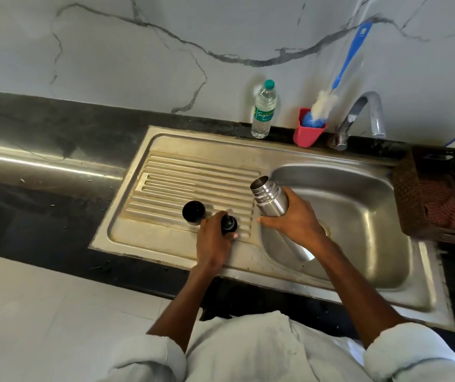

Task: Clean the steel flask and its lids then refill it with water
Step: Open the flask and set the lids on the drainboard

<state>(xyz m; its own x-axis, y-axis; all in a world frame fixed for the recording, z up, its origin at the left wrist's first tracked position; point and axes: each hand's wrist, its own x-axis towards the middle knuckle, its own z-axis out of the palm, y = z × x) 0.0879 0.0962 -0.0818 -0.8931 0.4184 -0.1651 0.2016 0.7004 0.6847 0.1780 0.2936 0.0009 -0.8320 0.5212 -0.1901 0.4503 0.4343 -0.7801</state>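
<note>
Your only view comes from the camera on your head, looking forward and steeply down, close over the sink [289,153], your forearms reaching in from the bottom edge.

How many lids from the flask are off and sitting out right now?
2. The cup lid stands on the ribbed drainboard, left of the left hand. The black stopper is on the drainboard too, held in that hand's fingers.
</note>
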